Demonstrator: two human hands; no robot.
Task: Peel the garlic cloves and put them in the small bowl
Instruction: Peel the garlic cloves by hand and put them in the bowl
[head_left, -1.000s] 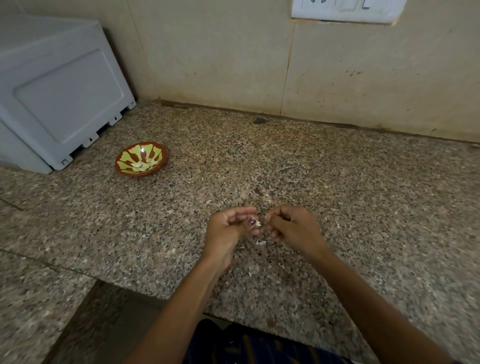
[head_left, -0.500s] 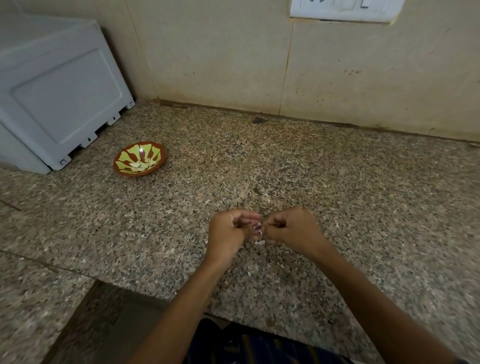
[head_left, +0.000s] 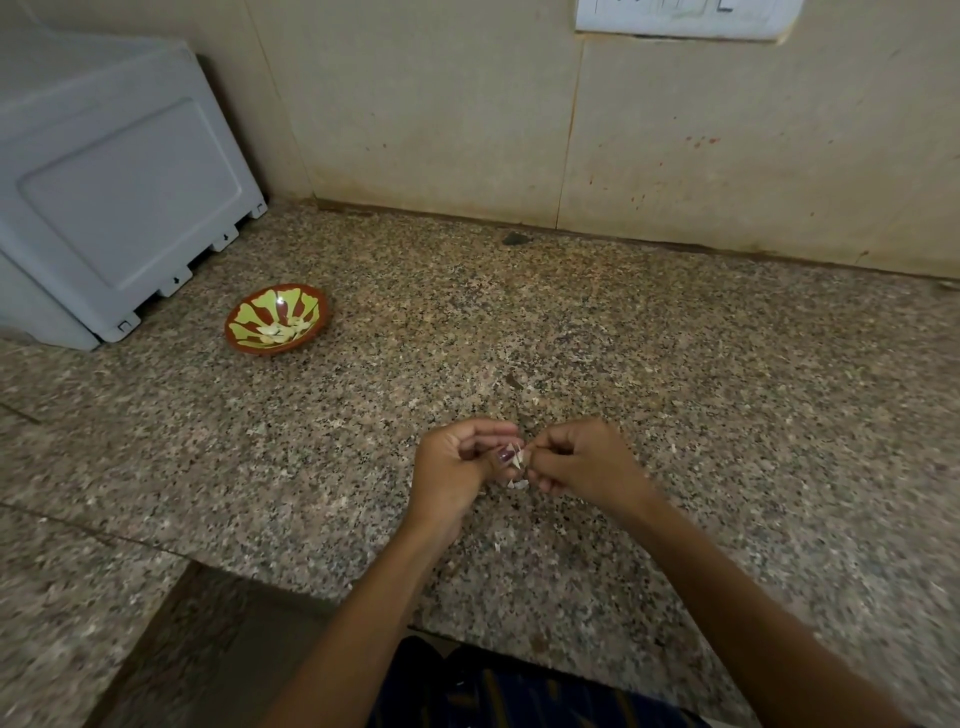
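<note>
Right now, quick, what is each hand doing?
Left hand: fingers curled, pinching the garlic clove.
Right hand: fingers curled, pinching at the same clove's papery skin.

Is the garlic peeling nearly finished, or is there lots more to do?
Some is done: pale peeled cloves lie in the small red-and-yellow patterned bowl on the speckled granite counter. Right now the left hand and right hand pinch one small garlic clove between them, its papery skin coming off. That clove has yet to go in the bowl. No more unpeeled cloves show, so I cannot tell how many remain.
</note>
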